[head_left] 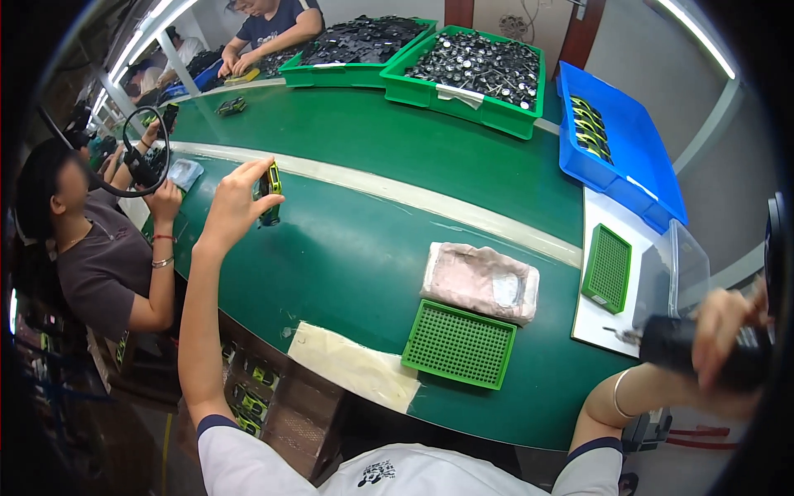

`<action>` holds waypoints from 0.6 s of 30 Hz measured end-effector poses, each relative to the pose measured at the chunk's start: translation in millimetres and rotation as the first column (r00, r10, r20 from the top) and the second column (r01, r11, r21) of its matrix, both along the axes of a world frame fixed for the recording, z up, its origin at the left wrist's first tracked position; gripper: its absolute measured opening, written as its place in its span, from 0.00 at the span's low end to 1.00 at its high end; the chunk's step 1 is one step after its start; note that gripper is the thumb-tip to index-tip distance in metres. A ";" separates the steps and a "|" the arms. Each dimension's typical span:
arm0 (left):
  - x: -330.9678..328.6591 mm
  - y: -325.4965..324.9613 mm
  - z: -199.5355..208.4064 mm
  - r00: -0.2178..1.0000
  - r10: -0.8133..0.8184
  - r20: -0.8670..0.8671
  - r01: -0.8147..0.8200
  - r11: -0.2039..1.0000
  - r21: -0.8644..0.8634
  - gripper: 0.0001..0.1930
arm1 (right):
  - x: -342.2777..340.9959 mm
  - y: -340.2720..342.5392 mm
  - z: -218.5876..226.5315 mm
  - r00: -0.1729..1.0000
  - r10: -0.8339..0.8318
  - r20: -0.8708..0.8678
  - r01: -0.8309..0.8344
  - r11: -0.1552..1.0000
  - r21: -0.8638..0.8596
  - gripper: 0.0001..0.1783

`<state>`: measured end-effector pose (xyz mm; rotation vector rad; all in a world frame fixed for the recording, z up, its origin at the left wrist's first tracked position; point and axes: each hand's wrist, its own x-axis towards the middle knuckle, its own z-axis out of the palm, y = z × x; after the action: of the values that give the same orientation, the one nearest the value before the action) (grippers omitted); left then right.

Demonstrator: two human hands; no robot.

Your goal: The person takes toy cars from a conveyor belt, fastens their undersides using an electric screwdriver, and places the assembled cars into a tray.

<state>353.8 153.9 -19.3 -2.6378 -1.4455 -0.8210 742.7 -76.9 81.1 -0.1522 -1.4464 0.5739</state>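
Over the green bench, my left hand (pixel 236 202) pinches a small yellow-green and black part (pixel 272 194) upright between thumb and fingers; its exact kind cannot be made out. At the right, my right hand (pixel 721 335) grips a black electric screwdriver (pixel 674 343), somewhat smeared by motion. The driver's metal bit (pixel 622 334) points left, above the edge of a white board (pixel 585 310). Between my arms lie a green perforated tray (pixel 459 345) and, just behind it, a pinkish padded block (pixel 475 281) with a clear patch on it.
Behind stand a green bin of small metal parts (pixel 475 116), a green bin of black parts (pixel 339 76) and a blue bin (pixel 633 178) holding yellow-green parts. Another green tray (pixel 608 269) lies right. A cream cloth (pixel 351 368) covers the near edge. Co-workers (pixel 107 248) sit left and opposite.
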 end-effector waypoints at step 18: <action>52.1 108.1 -64.0 0.913 -0.040 -0.405 -0.052 0.976 -0.212 0.34 | 13.4 65.5 -48.9 0.907 -0.354 -0.226 0.253 0.891 -0.378 0.22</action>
<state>406.0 261.9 -83.3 -2.7271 -1.4923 -0.0892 756.1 -11.4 32.2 -0.5425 -1.0003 0.5542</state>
